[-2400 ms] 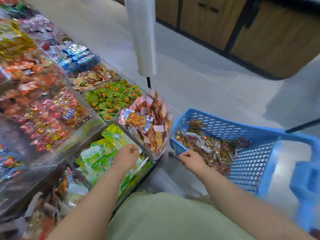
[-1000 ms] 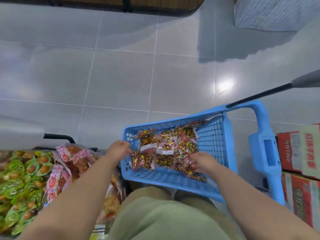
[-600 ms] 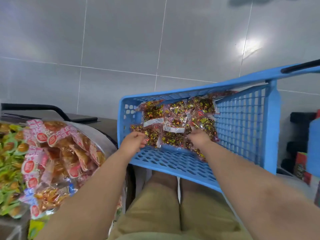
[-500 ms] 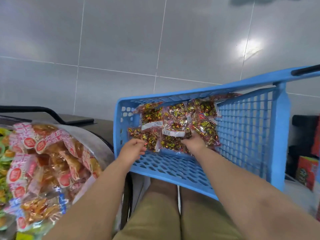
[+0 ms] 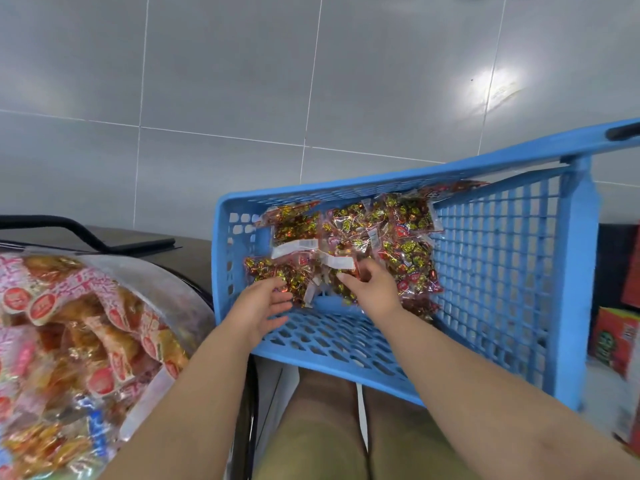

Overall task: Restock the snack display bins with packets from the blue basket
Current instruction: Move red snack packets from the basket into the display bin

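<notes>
Packets (image 5: 346,244): clear bags of red and gold sweets, heaped against the far wall of the blue basket (image 5: 571,271), nearer its left corner. The mesh along the near edge is bare.
Right hand (image 5: 372,289): your fingers curl over the near edge of the heap and your thumb presses in beside a white label. You seem to have one bag pinched, though I cannot tell how many.
Left hand (image 5: 258,306): your fingers are spread and nearly straight, just inside the near-left corner. Their tips are at the nearest bag and hold nothing yet.
Display bin (image 5: 166,289): the clear-walled bin stands left of the basket, already mounded high with pink and red packets.
Slip risk: the film looks slick. If you lift by a pinched corner, neighbouring bags may drag up and drop over the left rim to the floor.
Tilt risk: the basket appears tilted. A hard pull could send the heap sliding or shift the basket.
Overfill risk: the nearest bin looks full to the brim, so extra bags could roll off it.
Change, left hand: half a second ago it was a loose fist at the near-left rim. It has now opened and reached inward.
Change, right hand: it remains on the same part of the heap.
</notes>
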### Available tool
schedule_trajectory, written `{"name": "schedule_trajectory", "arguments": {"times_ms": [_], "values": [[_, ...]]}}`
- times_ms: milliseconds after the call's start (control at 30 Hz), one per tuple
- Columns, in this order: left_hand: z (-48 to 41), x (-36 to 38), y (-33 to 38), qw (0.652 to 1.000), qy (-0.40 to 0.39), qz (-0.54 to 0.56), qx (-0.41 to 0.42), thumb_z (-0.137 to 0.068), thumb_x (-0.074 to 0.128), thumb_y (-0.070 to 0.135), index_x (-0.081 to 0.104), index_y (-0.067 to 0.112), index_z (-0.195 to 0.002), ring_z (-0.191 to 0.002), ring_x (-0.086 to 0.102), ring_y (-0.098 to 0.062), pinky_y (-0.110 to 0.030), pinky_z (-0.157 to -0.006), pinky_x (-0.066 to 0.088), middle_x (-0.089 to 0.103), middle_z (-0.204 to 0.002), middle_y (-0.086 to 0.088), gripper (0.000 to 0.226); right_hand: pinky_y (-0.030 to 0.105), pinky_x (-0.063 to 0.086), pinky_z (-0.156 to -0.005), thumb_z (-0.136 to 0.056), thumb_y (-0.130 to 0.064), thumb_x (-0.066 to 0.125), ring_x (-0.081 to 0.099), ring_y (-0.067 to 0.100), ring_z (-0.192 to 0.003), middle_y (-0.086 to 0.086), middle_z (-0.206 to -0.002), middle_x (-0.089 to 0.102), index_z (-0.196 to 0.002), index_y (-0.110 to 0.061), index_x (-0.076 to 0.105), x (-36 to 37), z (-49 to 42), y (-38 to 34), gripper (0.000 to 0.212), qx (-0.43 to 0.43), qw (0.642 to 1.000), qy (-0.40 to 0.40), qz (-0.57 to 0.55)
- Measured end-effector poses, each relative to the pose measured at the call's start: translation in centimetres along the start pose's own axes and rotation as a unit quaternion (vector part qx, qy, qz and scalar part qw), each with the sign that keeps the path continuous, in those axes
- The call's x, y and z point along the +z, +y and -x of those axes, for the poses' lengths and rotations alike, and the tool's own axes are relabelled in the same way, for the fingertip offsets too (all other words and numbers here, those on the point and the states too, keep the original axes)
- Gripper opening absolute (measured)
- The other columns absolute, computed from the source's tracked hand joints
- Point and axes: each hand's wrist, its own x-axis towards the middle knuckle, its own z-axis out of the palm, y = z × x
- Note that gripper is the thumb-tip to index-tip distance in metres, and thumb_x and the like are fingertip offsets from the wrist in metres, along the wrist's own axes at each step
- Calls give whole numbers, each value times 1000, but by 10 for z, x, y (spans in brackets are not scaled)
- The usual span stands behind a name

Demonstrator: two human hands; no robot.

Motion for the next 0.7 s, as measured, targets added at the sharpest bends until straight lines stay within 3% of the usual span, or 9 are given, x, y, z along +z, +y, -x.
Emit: {"name": "schedule_trajectory", "arguments": {"times_ms": [100,167,267,333,433,467,533,600,700], "values": [[8,11,8,994,-83,68,-30,-92,47,57,51,11,-119,-108,58,-32,-50,-90,50,59,-118,-15,53,10,36,-75,-80,-24,73,47,10,-86,-16,-89,43,-89,-19,66,-13,23,-14,13,-174,983,26,58],[14,21,14,983,-145,109,-22,-86,48,63,58,8,-115,-105,63,-35,-50,-86,53,63,-117,-19,63,19,41,-78,-78,-23,71,49,15,-87,-7,-91,52,-94,-11,71,-20,38,-22,20,-334,932,48,131],[24,35,25,971,-186,152,13,-80,64,37,72,7,-101,-86,71,-32,-43,-66,58,71,-103,-19,37,31,46,-80,-68,-13,76,52,19,-90,10,-91,64,-95,-8,73,-25,51,-25,27,-490,845,51,206],[26,42,28,974,-176,139,25,-83,62,16,69,4,-106,-80,72,-27,-38,-62,59,72,-97,-17,27,35,48,-87,-67,-12,80,57,23,-97,10,-101,65,-103,-10,72,-31,53,-21,37,-501,838,1,217],[18,47,27,985,-116,119,37,-91,54,1,56,-3,-124,-84,70,-27,-38,-69,57,70,-104,-19,33,31,36,-102,-83,-34,66,46,12,-116,-1,-123,55,-124,-23,59,-49,47,-8,44,-380,897,-78,212],[15,46,26,987,-101,121,41,-91,53,-1,55,-2,-126,-88,68,-28,-39,-72,55,68,-109,-20,35,29,33,-105,-87,-36,60,40,8,-120,-4,-127,50,-129,-25,53,-56,41,-1,44,-306,931,-54,191],[8,43,25,987,-79,128,50,-92,53,-2,55,2,-127,-90,68,-27,-38,-73,54,68,-111,-19,36,28,28,-107,-93,-29,53,36,13,-128,-1,-135,44,-134,-22,47,-69,19,11,42,-157,972,67,159],[3,38,21,988,-64,126,61,-92,54,-2,57,4,-126,-89,68,-26,-38,-73,55,69,-107,-17,36,32,25,-110,-94,-27,52,30,23,-136,7,-145,36,-141,-16,37,-82,-5,18,50,-15,975,143,168],[-1,34,15,990,-41,118,63,-91,55,-3,56,1,-125,-93,66,-29,-42,-80,55,66,-116,-22,35,40,26,-114,-90,-35,59,28,29,-138,13,-150,30,-146,-7,25,-87,-36,20,71,113,977,99,151]]}}
